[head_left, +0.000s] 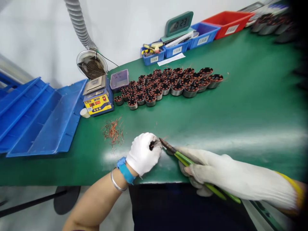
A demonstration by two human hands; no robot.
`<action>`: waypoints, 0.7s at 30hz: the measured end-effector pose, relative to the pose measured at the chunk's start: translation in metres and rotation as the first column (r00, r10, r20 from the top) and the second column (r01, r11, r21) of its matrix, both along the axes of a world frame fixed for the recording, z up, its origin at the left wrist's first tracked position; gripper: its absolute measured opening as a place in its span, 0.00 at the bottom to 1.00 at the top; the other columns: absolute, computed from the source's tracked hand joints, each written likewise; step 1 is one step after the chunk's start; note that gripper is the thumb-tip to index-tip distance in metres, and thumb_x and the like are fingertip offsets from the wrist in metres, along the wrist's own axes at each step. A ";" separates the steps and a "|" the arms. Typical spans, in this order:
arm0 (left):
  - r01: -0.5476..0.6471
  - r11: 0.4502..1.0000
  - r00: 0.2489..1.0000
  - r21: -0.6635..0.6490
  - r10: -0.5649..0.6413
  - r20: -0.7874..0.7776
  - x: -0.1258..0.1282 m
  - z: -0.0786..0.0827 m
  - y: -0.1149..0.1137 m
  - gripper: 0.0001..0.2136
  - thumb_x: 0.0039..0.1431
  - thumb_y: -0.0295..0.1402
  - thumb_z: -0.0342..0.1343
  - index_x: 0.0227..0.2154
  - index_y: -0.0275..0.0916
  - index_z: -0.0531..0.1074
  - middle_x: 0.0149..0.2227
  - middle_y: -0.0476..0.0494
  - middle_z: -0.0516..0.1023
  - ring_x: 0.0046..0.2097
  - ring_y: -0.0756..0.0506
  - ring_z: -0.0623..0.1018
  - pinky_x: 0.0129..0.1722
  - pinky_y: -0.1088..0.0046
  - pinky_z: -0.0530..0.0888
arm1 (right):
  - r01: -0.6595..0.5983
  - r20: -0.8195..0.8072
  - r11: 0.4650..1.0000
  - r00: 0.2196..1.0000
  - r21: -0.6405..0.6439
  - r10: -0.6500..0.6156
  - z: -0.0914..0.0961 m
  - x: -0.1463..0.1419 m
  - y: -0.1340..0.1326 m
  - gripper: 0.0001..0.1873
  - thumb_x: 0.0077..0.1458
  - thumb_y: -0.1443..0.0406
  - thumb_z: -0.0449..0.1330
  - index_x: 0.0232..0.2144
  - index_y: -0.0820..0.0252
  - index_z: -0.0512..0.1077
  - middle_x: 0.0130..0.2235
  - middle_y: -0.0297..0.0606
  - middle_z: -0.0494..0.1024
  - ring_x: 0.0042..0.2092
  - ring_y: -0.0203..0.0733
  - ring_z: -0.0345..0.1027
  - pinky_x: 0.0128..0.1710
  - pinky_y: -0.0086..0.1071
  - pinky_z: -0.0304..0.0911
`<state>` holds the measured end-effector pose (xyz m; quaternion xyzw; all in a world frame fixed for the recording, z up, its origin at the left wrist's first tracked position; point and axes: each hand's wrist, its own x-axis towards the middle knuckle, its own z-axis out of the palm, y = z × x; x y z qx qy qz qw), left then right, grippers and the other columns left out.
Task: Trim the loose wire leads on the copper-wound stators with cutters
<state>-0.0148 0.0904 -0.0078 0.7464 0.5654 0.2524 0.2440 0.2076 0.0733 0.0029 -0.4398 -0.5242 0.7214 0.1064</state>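
Note:
My left hand (143,153), in a white glove, is closed around a small wound motor stator (154,145) at the near edge of the green mat. My right hand (216,173), also gloved, grips green-handled cutting pliers (190,162). The pliers' tips touch the stator's side. A little heap of cut copper wire ends (113,131) lies just left of my left hand. Farther back, several rows of similar copper-wound stators (168,85) stand on the mat.
A yellow-and-blue solder pot unit (98,96) stands at the back left under a fume hose (79,25). Blue trays (36,115) lie at the left. Blue bins (178,48), a red bin (227,21) and a digital clock (179,24) line the back edge.

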 end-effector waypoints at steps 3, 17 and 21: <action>-0.111 0.991 0.979 -0.073 0.122 0.166 -0.003 0.005 -0.002 0.06 0.55 0.34 0.61 0.33 0.41 0.71 0.34 0.46 0.77 0.37 0.44 0.77 0.41 0.65 0.75 | -0.055 0.194 0.995 0.980 0.078 0.039 0.003 -0.001 0.002 0.27 0.55 0.56 0.55 0.56 0.55 0.70 0.33 0.39 0.77 0.28 0.42 0.72 0.26 0.34 0.69; -0.524 0.838 0.837 0.150 0.475 0.271 -0.030 -0.010 0.051 0.23 0.62 0.40 0.58 0.56 0.37 0.64 0.59 0.32 0.72 0.55 0.41 0.78 0.55 0.62 0.77 | -0.524 0.533 0.099 0.817 0.846 -0.219 0.007 -0.068 0.028 0.32 0.52 0.56 0.65 0.56 0.64 0.70 0.51 0.53 0.74 0.49 0.59 0.69 0.50 0.48 0.61; -0.501 0.831 0.860 0.242 0.509 0.034 -0.028 0.000 0.080 0.26 0.57 0.33 0.63 0.58 0.39 0.67 0.66 0.32 0.63 0.66 0.35 0.67 0.65 0.55 0.67 | -0.504 0.533 0.186 0.830 0.843 -0.167 0.008 -0.074 0.035 0.13 0.59 0.63 0.58 0.46 0.59 0.73 0.40 0.42 0.76 0.38 0.47 0.69 0.37 0.37 0.57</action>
